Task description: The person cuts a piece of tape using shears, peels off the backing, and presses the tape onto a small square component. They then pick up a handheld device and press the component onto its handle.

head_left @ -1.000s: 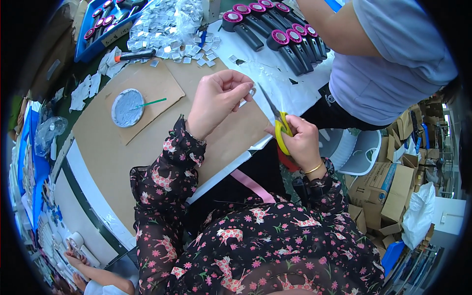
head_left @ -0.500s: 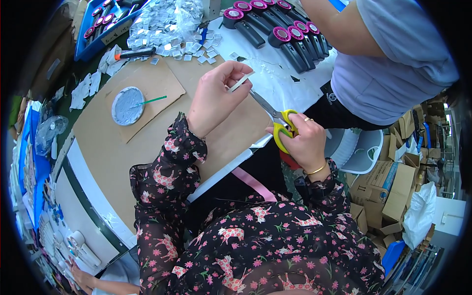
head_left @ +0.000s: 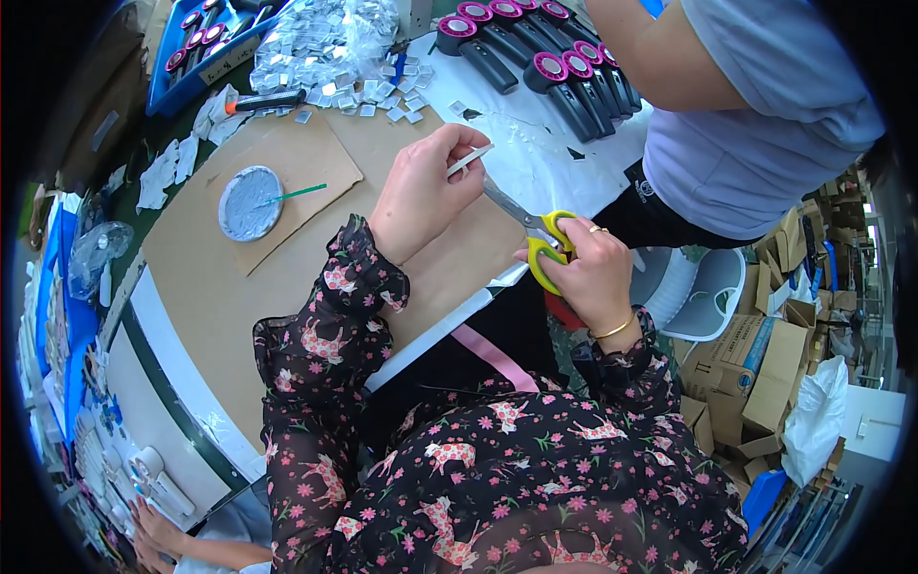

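Over the brown cardboard sheet, my left hand (head_left: 426, 186) is closed, pinching a thin white strip (head_left: 469, 160) between thumb and fingers. My right hand (head_left: 590, 274) grips scissors (head_left: 541, 228) with yellow-green handles. Their blades point up and left toward the left hand, the tips partly hidden behind its fingers, so whether they touch the strip I cannot tell. To the left, a round dish of grey-blue paste (head_left: 251, 204) rests on a smaller cardboard piece (head_left: 320, 163), a thin green stick (head_left: 304, 192) lying over its edge.
Several small clear square pieces (head_left: 368, 102) lie beyond the cardboard beside a full plastic bag (head_left: 320, 48). Black handheld devices with pink rings (head_left: 488, 67) stand at the back right. A co-worker in a light shirt (head_left: 755, 134) is close on the right. A grey bin (head_left: 710, 292) sits below.
The white strip has tilted a little in my left hand, which has shifted slightly. My right hand and the scissors have moved slightly left. A co-worker's hands at lower left have moved.
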A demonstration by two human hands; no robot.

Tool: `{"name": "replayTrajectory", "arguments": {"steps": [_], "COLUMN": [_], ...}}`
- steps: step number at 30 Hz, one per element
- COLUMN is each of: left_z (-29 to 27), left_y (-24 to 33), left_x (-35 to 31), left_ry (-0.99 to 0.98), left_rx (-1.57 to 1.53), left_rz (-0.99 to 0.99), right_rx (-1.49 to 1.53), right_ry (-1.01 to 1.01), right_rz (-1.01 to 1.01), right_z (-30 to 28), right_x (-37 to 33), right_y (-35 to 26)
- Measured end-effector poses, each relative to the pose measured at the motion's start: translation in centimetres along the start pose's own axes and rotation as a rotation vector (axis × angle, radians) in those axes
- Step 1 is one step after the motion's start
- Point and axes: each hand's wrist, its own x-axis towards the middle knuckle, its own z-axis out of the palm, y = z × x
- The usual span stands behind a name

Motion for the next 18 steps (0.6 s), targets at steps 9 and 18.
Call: {"name": "replayTrajectory", "arguments": {"steps": [9, 18], "left_z": [-0.5, -1.0], "left_y": [-1.6, -1.4], "left_x": [0.5, 0.3], "left_ry": [0.103, -0.041], "left_rx": [-0.116, -0.032], "left_rz": [-0.007, -0.030], "right_rx": [0.001, -0.011], "right_ry": [-0.015, -0.026], "right_rz": [0.039, 0.031], "right_z": [0.7, 0.5], "right_x": [0.3, 0.3], "right_y": [0.0, 0.1]}}
